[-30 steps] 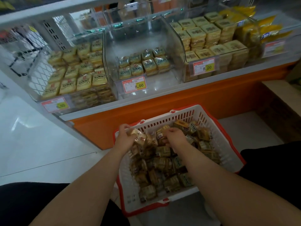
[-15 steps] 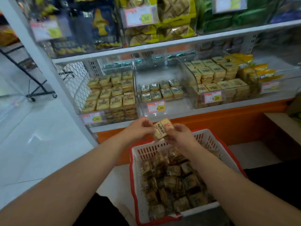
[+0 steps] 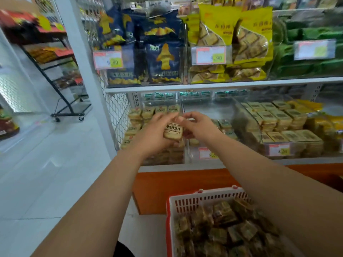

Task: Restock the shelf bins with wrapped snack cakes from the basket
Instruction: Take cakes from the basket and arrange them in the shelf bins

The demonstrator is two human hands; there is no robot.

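Even, soft indoor light is filling the aisle; the white floor [image 3: 46,164] is reflecting pale glare patches. Motion blur is smearing the price tags [image 3: 313,49] and the green packs [image 3: 315,65] at right. Wide-angle distortion is bending the shelf post [image 3: 83,71]. The basket [image 3: 185,201] contents are sitting dim, soft.

open space is seen above the middle bin [image 3: 207,110], whose far part is left bare. the left bin [image 3: 148,115] and right bin [image 3: 274,117] are stacked high. headroom is limited by the upper shelf [image 3: 222,86]. the near approach is partly blocked by the basket [image 3: 204,199].
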